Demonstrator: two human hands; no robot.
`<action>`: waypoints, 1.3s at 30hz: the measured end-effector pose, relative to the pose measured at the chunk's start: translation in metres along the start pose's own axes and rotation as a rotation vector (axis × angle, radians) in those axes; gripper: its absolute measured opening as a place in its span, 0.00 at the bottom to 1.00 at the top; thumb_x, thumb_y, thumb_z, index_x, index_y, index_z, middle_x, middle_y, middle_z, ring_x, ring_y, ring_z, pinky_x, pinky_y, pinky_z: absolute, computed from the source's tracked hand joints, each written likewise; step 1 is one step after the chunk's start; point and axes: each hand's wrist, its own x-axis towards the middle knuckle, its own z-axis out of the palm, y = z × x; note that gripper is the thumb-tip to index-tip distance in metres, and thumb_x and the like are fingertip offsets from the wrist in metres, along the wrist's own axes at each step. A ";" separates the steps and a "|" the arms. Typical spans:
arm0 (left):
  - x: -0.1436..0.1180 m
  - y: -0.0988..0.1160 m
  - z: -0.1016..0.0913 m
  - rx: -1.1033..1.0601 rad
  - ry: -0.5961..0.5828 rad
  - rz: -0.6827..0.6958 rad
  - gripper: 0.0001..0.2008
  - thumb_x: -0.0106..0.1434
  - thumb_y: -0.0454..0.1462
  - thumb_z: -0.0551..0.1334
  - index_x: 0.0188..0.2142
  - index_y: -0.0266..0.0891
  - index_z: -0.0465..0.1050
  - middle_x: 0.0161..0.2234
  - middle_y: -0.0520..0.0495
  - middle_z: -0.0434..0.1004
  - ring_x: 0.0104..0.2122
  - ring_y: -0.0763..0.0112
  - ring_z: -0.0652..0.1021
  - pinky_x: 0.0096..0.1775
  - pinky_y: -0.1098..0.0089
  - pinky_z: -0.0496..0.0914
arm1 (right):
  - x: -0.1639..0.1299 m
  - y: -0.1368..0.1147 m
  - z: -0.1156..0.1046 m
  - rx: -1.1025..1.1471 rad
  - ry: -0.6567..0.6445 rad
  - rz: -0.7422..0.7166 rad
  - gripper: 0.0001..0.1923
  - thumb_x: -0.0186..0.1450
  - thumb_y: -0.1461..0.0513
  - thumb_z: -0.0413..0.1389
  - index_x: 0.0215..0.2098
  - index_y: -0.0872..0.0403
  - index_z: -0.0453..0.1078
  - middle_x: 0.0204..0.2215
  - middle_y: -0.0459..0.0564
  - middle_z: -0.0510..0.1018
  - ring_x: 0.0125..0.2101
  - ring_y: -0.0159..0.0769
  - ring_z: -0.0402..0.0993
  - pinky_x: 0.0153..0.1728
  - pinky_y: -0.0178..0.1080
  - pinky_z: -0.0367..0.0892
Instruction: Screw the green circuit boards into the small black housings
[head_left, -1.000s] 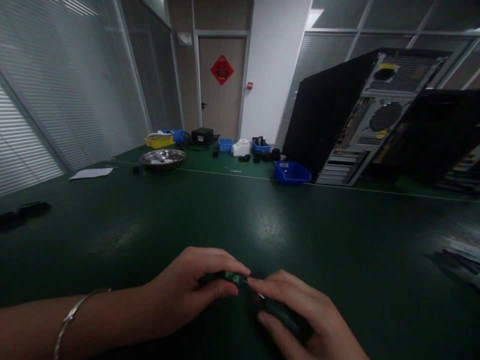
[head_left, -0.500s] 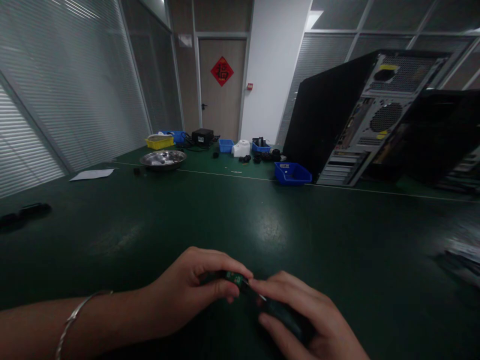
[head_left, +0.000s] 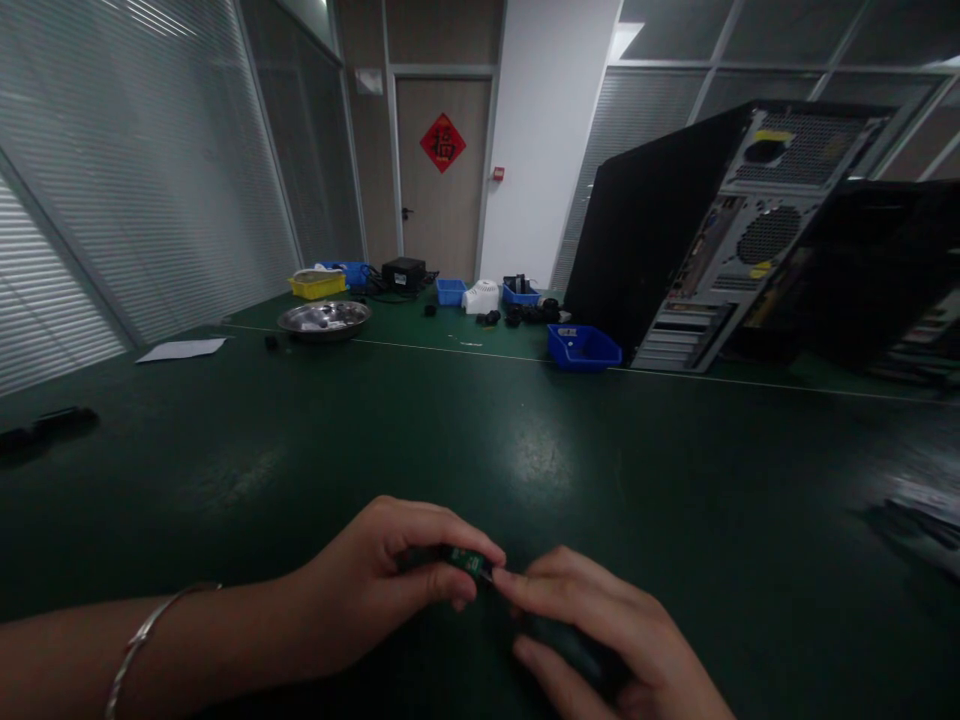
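Observation:
Between the thumb and index finger of my left hand (head_left: 397,560) is a small green circuit board (head_left: 468,562), its dark edge facing right. My right hand (head_left: 607,620) is closed around a thin screwdriver-like tool (head_left: 486,576). The tool's slim metal end meets the board's right end, beneath my right index fingertip. Most of its dark handle is hidden by the fingers and lost in shadow, so its exact kind is unclear. Both hands are just above the dark green table (head_left: 420,430), at the near side.
Farther back are a metal bowl (head_left: 324,318), a yellow bin (head_left: 318,287), a blue bin (head_left: 583,348) and several small black parts (head_left: 525,314). A black computer tower (head_left: 645,230) stands at the right. White paper (head_left: 181,349) and black objects (head_left: 66,422) lie left.
My right index fingertip has slid slightly left along the tool, closer to the board, and now covers more of the metal shaft. My left hand keeps its hold, nearly still.

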 end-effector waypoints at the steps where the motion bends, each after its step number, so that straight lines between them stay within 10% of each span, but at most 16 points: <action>1: 0.000 -0.001 0.001 -0.031 -0.003 -0.017 0.10 0.61 0.34 0.62 0.43 0.38 0.76 0.34 0.47 0.80 0.33 0.71 0.77 0.36 0.72 0.69 | 0.000 0.000 0.000 0.006 0.003 -0.002 0.23 0.60 0.73 0.54 0.51 0.48 0.69 0.36 0.51 0.76 0.34 0.35 0.76 0.34 0.35 0.71; 12: 0.004 -0.006 0.004 -0.438 0.050 0.002 0.08 0.58 0.27 0.64 0.37 0.36 0.71 0.41 0.47 0.74 0.43 0.68 0.74 0.45 0.67 0.67 | -0.006 -0.002 0.001 -0.131 0.123 0.099 0.28 0.59 0.69 0.58 0.55 0.41 0.63 0.41 0.46 0.77 0.41 0.38 0.75 0.45 0.38 0.70; 21: 0.003 -0.006 0.007 -0.540 0.015 -0.065 0.11 0.65 0.33 0.58 0.46 0.39 0.63 0.46 0.43 0.73 0.40 0.69 0.76 0.43 0.65 0.69 | 0.001 -0.006 -0.003 0.023 -0.055 0.037 0.30 0.59 0.74 0.54 0.55 0.42 0.66 0.37 0.49 0.76 0.35 0.35 0.75 0.36 0.35 0.71; 30: -0.002 -0.007 0.007 -0.377 -0.069 0.013 0.18 0.61 0.34 0.63 0.50 0.46 0.70 0.55 0.44 0.60 0.45 0.67 0.73 0.43 0.68 0.70 | 0.000 -0.009 -0.002 0.006 -0.054 0.055 0.25 0.62 0.71 0.52 0.55 0.46 0.65 0.37 0.50 0.75 0.35 0.36 0.74 0.36 0.36 0.70; 39: -0.003 -0.008 0.006 -0.127 0.018 0.028 0.18 0.66 0.29 0.55 0.53 0.45 0.66 0.49 0.47 0.72 0.49 0.67 0.72 0.51 0.66 0.66 | -0.005 -0.003 0.000 -0.139 -0.010 0.154 0.21 0.64 0.68 0.52 0.54 0.44 0.63 0.38 0.46 0.74 0.40 0.35 0.74 0.42 0.35 0.70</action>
